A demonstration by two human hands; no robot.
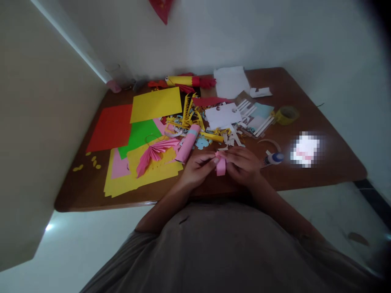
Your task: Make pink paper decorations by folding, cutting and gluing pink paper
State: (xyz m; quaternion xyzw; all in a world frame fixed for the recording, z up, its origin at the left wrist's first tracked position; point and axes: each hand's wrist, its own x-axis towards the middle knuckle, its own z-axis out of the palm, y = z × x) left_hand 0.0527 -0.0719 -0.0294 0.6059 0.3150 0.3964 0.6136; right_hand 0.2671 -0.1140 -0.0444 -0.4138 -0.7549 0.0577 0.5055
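Observation:
Near the table's front edge, my left hand and my right hand meet around a folded pink paper strip. Fingers of both hands pinch its upper end, and the lower part hangs between them as a loop or fold. Just beyond my left hand lies a pink paper tube with a light blue band. A pink pleated paper fan rests on yellow sheets to the left. Close to my right hand, a glue bottle with a blue cap lies on its side.
Paper scraps cover the middle of the brown table. Red, yellow and green sheets lie at left. A yellow and red paper fish-like craft is at the back. A tape roll and a blurred bright patch are at right.

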